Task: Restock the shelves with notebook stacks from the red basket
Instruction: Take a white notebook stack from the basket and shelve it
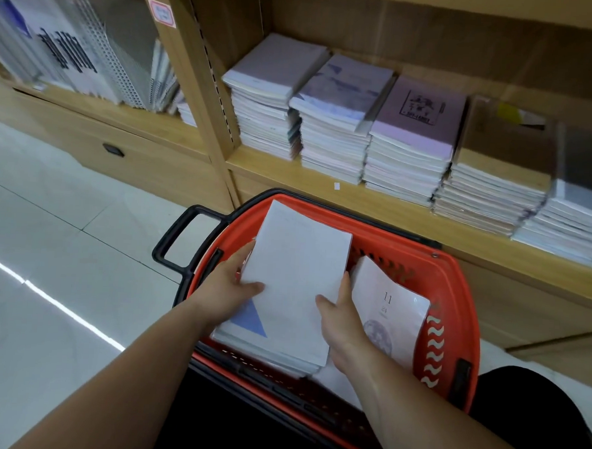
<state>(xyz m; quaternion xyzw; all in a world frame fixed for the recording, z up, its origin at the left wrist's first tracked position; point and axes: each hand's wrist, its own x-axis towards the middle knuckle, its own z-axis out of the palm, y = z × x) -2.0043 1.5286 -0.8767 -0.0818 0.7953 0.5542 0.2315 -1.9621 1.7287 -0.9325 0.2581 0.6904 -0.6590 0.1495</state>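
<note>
From the head view we see the left hand [227, 291] and right hand [339, 317] gripping opposite edges of the notebook stack [295, 272] inside the red basket [455, 294]. The thumbs lie on top, probably to keep it square for the shelf [273, 170].

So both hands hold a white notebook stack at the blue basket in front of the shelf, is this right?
Not quite. The head view shows the basket is red, not blue. The rest is right: the left hand and the right hand both hold the white notebook stack in front of the shelf.
</note>
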